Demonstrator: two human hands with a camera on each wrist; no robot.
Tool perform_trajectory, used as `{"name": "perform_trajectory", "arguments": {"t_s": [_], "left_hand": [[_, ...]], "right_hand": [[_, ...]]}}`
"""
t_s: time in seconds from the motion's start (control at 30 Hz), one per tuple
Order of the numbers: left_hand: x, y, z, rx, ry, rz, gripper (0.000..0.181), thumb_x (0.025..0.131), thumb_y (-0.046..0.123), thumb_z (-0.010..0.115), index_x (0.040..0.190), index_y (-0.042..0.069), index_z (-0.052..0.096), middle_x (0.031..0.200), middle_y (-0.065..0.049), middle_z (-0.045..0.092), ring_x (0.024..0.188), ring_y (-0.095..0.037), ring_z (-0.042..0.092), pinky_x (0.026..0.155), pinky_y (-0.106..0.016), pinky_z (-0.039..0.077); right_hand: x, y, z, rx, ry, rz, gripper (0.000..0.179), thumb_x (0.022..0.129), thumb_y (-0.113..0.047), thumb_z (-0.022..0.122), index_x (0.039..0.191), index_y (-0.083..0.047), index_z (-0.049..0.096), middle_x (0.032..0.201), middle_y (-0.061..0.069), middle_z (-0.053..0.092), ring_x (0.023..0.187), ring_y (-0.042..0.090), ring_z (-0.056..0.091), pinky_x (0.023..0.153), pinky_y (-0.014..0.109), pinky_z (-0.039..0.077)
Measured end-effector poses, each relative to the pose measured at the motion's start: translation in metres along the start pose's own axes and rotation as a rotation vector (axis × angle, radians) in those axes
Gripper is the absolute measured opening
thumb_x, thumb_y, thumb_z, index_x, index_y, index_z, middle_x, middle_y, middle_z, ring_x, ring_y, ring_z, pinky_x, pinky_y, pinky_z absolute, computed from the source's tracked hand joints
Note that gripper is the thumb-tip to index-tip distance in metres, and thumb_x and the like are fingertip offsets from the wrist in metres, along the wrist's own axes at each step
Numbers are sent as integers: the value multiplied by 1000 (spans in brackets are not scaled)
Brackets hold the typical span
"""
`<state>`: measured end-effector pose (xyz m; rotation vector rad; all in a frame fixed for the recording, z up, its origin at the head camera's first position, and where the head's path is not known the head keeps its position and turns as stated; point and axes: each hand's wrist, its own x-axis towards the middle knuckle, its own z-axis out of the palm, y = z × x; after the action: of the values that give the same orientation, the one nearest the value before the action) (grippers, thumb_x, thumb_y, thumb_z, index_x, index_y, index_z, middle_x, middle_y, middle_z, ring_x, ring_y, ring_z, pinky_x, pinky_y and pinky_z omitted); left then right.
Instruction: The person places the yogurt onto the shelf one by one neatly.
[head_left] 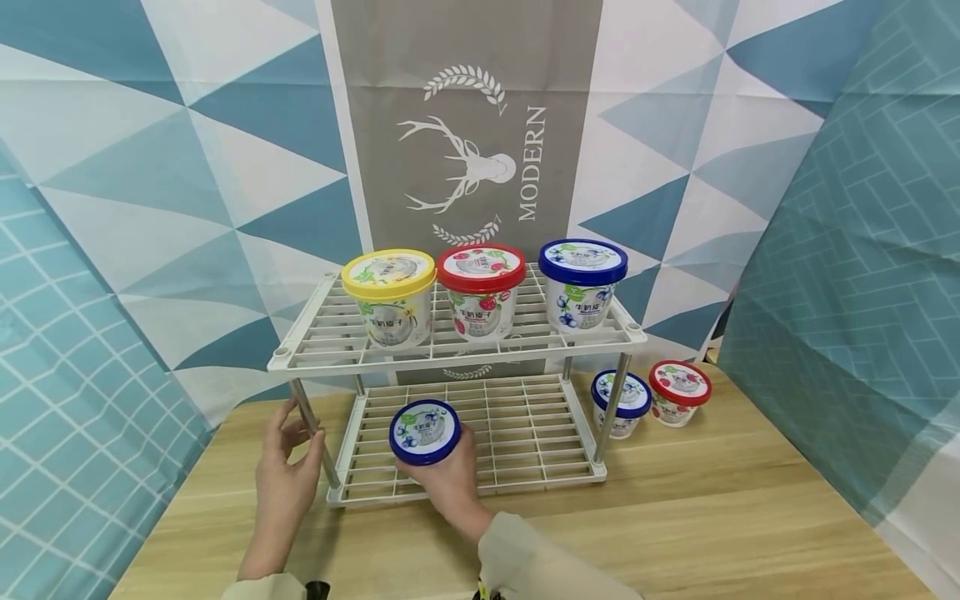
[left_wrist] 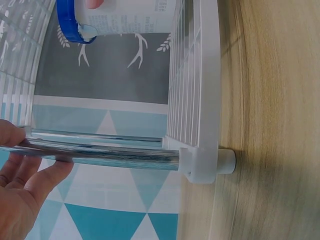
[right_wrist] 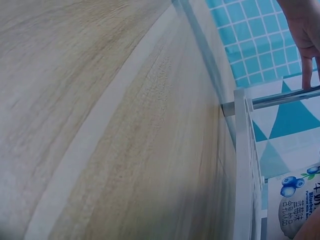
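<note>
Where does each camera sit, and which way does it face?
Worn on head: faces forward, down at rack; left hand, right hand, sleeves show.
Worn on left wrist: faces a rack post; left hand, right fingertip show.
Worn on right wrist: faces tabletop, rack; both hands show partly.
Both wrist views share that post.

this looks like a small staged corner, done up a bit like a shop display. printed cloth [head_left: 262, 108] with fold creases hangs around a wood-grain tabletop [head_left: 712, 533], patterned with blue and white triangles, a deer head [head_left: 480, 167], the word "modern" [head_left: 532, 162] and mock tiles [head_left: 75, 400]. a white two-tier rack [head_left: 495, 355] bears lidded tubs [head_left: 480, 310] in a row. whether the room beyond is a home or a studio cannot be told.
</note>
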<state>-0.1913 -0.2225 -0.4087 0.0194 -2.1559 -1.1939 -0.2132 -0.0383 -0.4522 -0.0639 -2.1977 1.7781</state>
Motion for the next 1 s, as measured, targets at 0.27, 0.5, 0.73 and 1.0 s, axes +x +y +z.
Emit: {"name": "perform_trajectory", "arguments": {"t_s": [0.27,0.5,0.73,1.0], "left_hand": [[-1,1,-1,-15,-19,-29,65,88,-4,58,144,17,31,105,-7,59,88,20,44,70,6,38],[0,3,-1,-23,-30,-35,64,89,-2,57,144,18,31,106,-9,59,89,19,44,70,7,38],[1,2,0,-24,-18,-40,64,89,-2,58,144,18,32,101,11,52,89,19,46,70,6,39],[0,1,0,-28,-22,-42,64,89,-2,57,144,19,32,100,16,49,89,18,46,70,5,40]], "right_hand": [[-1,2,6,-1,7,7,96,52,-25,91,130,-3,39,121,11,52,114,30,51,101,48,43],[0,7,8,-6,30,-4,97,52,-25,91,130,-3,39,121,11,51,114,30,51,100,48,42],[1,9,10,0,20,4,96,54,-26,91,131,-4,38,122,10,50,115,29,50,101,47,42],[1,10,15,17,33,8,96,54,-24,91,132,-4,38,122,11,50,116,31,49,101,49,42]]}}
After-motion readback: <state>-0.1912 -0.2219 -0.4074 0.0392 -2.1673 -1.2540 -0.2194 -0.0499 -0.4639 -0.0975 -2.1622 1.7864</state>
